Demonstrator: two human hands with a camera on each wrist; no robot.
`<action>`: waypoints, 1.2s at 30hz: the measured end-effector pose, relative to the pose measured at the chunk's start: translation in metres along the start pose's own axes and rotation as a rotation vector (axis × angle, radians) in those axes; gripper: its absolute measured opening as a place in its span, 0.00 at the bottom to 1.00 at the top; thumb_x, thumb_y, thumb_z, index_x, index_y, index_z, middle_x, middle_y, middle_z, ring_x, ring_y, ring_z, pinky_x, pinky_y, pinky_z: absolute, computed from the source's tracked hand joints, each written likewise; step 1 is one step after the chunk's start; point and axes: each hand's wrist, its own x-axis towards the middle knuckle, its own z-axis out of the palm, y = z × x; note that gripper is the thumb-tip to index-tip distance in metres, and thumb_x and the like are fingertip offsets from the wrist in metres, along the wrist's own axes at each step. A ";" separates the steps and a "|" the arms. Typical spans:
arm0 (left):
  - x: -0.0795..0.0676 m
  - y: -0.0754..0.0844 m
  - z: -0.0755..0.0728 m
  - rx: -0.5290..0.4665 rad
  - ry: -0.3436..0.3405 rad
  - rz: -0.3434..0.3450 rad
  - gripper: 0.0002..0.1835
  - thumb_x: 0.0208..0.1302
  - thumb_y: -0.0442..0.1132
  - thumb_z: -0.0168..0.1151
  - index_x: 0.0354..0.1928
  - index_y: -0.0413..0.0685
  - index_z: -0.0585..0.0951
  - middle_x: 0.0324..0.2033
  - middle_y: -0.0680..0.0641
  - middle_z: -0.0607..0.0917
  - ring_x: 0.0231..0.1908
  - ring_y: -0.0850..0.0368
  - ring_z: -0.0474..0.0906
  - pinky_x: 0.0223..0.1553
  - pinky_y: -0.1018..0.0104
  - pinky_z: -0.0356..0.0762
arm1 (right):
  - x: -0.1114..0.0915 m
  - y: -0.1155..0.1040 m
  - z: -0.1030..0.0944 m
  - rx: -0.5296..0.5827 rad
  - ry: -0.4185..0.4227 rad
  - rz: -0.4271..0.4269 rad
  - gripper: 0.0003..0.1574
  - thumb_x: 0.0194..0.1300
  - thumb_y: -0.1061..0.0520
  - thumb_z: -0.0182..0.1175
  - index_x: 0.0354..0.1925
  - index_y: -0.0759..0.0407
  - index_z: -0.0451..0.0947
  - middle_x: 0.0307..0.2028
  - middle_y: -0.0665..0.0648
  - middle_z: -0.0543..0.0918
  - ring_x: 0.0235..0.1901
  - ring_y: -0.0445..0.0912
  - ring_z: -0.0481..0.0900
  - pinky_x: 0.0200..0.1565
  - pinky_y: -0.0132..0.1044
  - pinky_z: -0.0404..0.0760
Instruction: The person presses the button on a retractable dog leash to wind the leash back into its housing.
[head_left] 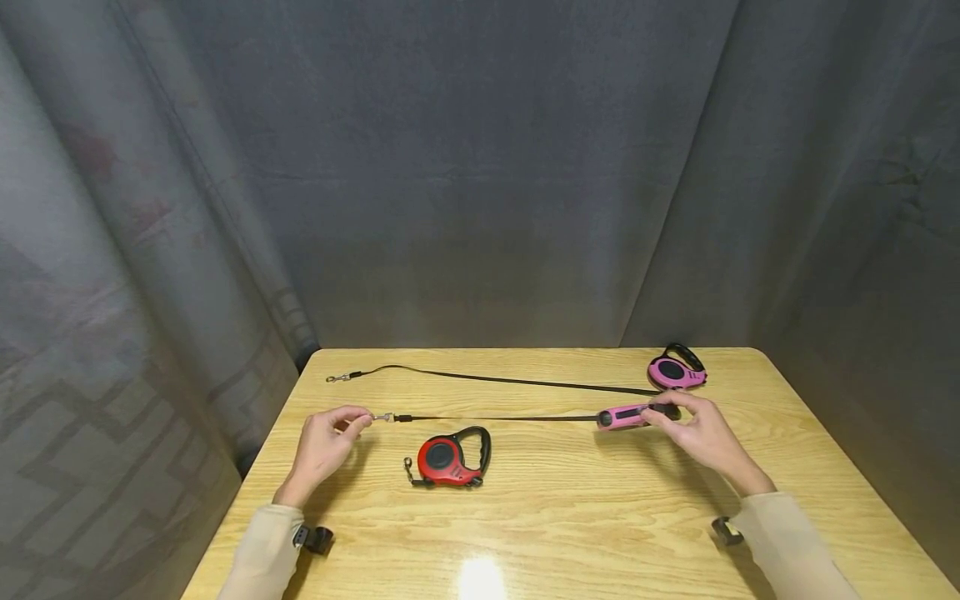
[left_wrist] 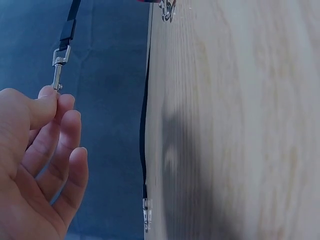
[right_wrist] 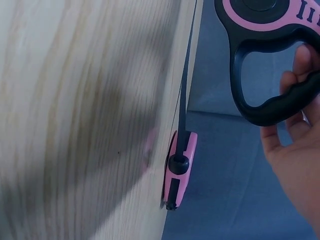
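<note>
Sleeves (head_left: 262,546) sit nearest, head view, with a small wrist camera (head_left: 318,541) beside the left cuff. Left hand (head_left: 326,446) pinches the metal clip (head_left: 384,417) of a pink leash (head_left: 621,417); right hand (head_left: 701,437) grips its handle end. Strap (head_left: 502,418) runs nearly straight between them, over the table (head_left: 562,533). Nearer me lies a red leash (head_left: 450,462); beyond, a second pink leash (head_left: 669,371), strap drawn out. From my remote post I judge the held case light, hard, smooth; strap soft and probably spring-pulled, slippery if let run. I'd take hold at handle and clip.

Left wrist view: thumb and fingertips close on the clip; I lose its far end behind them. Red leash is cut to a sliver at the top edge.

Right wrist view: fingers curl about the black handle (right_wrist: 265,116). Case leaves the frame; thumb unseen, so I cannot tell its pressure.
</note>
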 end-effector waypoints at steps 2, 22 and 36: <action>0.000 0.000 0.000 0.001 0.000 0.006 0.03 0.70 0.39 0.74 0.41 0.52 0.93 0.35 0.50 0.94 0.30 0.66 0.84 0.38 0.68 0.81 | 0.000 -0.001 0.001 0.001 -0.001 -0.009 0.18 0.72 0.49 0.71 0.51 0.60 0.88 0.55 0.67 0.88 0.58 0.59 0.80 0.57 0.65 0.78; -0.004 0.006 0.003 0.008 -0.011 0.008 0.03 0.70 0.39 0.73 0.41 0.51 0.93 0.34 0.51 0.93 0.31 0.62 0.85 0.38 0.68 0.81 | 0.003 -0.010 0.006 0.009 -0.022 -0.002 0.17 0.71 0.48 0.72 0.51 0.58 0.88 0.53 0.65 0.89 0.57 0.59 0.80 0.55 0.63 0.77; -0.005 0.010 0.006 -0.003 -0.040 -0.028 0.03 0.69 0.40 0.74 0.40 0.52 0.93 0.33 0.52 0.93 0.32 0.63 0.84 0.37 0.69 0.80 | 0.005 -0.016 0.012 0.024 -0.017 -0.042 0.15 0.71 0.51 0.72 0.50 0.59 0.88 0.52 0.65 0.89 0.58 0.63 0.82 0.56 0.66 0.78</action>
